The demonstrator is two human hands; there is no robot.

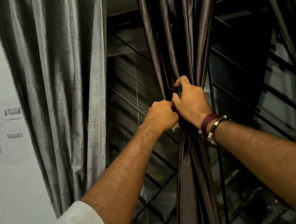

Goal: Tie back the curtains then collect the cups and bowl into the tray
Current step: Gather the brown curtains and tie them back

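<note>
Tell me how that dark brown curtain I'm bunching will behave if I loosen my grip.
The dark brown curtain looks floppy: it pinches into a narrow waist where the left hand and right hand grip it, so it would probably spread again. Its glossy sheen suggests slippery fabric that may slide through a loose tie.

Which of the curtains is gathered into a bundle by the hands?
The dark brown curtain in the middle; both hands grip it, while the grey curtain at left hangs loose.

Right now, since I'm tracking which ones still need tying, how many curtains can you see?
3. A grey curtain hangs loose at left by the wall; a dark curtain in the middle is bunched, gripped by left hand and right hand; a third curtain shows at the right edge. More may lie outside view.
</note>
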